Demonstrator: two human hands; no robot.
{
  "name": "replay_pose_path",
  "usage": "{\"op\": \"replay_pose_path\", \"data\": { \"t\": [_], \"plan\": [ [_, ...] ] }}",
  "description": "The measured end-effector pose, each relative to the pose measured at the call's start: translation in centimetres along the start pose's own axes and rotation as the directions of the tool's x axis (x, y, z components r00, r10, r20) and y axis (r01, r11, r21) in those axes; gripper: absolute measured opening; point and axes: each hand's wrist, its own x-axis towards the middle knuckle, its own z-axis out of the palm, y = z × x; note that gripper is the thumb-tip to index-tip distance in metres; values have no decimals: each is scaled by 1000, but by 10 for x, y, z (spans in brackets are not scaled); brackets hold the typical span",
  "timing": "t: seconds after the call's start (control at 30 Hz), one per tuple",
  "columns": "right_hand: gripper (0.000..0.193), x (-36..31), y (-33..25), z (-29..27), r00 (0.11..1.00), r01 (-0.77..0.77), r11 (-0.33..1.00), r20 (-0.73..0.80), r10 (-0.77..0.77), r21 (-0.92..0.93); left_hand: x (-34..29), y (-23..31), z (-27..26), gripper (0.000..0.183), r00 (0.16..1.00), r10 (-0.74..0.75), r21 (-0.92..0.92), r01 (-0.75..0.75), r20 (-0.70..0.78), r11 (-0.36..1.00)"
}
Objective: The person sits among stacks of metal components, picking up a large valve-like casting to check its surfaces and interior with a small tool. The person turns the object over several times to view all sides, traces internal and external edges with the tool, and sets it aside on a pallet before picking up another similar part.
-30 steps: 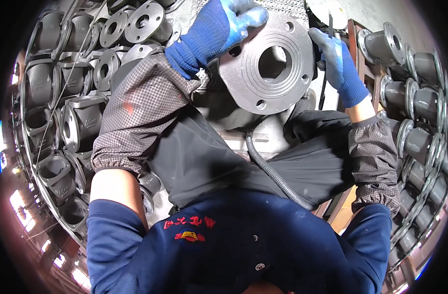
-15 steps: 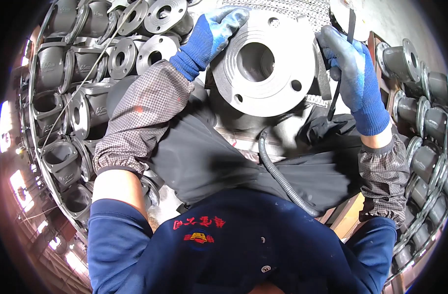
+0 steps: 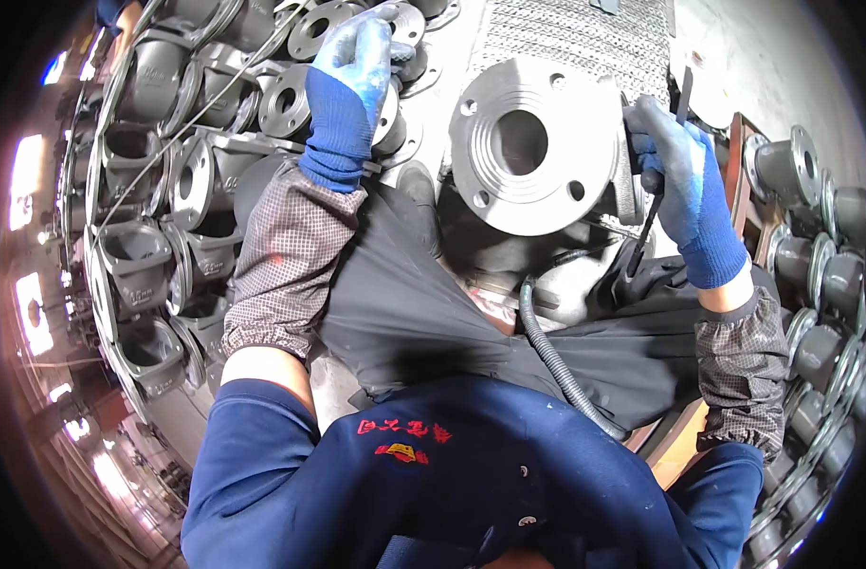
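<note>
A grey flanged metal casting point(image 3: 577, 142) with a round bore and bolt holes stands in front of my legs, its ringed face upward. My left hand point(image 3: 353, 59), in a blue and grey work glove, is off the casting to its left, fingers apart and holding nothing. It hovers over smaller flanged castings point(image 3: 287, 100). Beside the casting's right side, my gloved right hand point(image 3: 674, 152) is closed around a thin black bar-shaped tool point(image 3: 646, 228) with a dark rounded knob. The tool's exact kind is unclear, and the fingers hide its middle.
Rows of grey valve-body castings point(image 3: 134, 256) are stacked along the left, with more flanged castings point(image 3: 817, 356) on the right. A textured metal plate point(image 3: 570, 43) lies beyond the large casting. A grey corrugated hose point(image 3: 551, 356) runs between my legs.
My left hand has let go of the large casting's rim and moved left, toward the stacked castings. My right hand still grips the black tool. The whole view has shifted slightly.
</note>
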Motion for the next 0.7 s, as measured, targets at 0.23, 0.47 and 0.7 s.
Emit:
{"op": "replay_pose_path", "data": {
  "t": [0.23,0.47,0.7],
  "plan": [
    [39,-1,-3,2,998,-27,999,-63,25,-26,-15,-37,6,34,989,-130,251,108,70,962],
    [33,-2,-2,3,993,-74,997,-92,75,14,-26,-72,34,65,784,-448,410,273,429,870],
    [29,2,14,-6,980,200,967,10,-201,-157,-34,-72,21,61,778,-267,249,146,569,957]
  ]
}}
